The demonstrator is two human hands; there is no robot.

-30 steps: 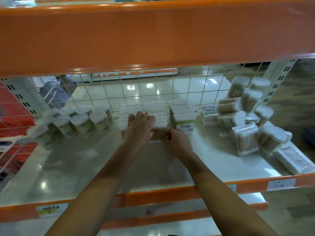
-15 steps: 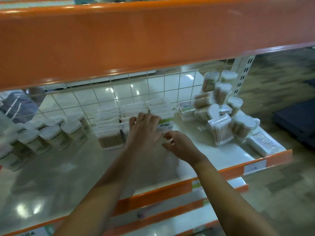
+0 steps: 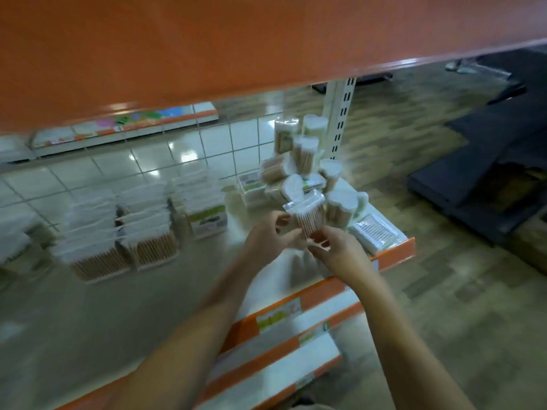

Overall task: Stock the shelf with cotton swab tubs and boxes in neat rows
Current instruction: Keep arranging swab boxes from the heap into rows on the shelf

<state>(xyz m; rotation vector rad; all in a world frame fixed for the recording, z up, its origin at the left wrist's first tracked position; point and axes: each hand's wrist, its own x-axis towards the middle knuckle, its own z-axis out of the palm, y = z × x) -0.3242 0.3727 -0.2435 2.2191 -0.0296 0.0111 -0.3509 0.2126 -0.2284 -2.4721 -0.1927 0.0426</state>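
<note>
Both hands meet at a clear cotton swab box [image 3: 306, 216] at the front of a loose pile of tubs and boxes [image 3: 302, 161] on the shelf's right end. My left hand [image 3: 270, 238] grips the box's left side. My right hand [image 3: 337, 251] pinches its lower right corner. Stacked rows of clear swab boxes [image 3: 142, 223] stand on the white shelf [image 3: 124, 294] to the left. The view is blurred by motion.
An orange shelf beam [image 3: 236, 45] hangs overhead. A wire grid back panel [image 3: 231, 143] closes the rear. A flat swab pack [image 3: 376, 233] lies at the shelf's right front corner. Dark mats [image 3: 479, 161] lie on the floor to the right.
Both hands left the stacked boxes in the middle and moved right to the pile, where they took hold of a swab box. The view swung right.
</note>
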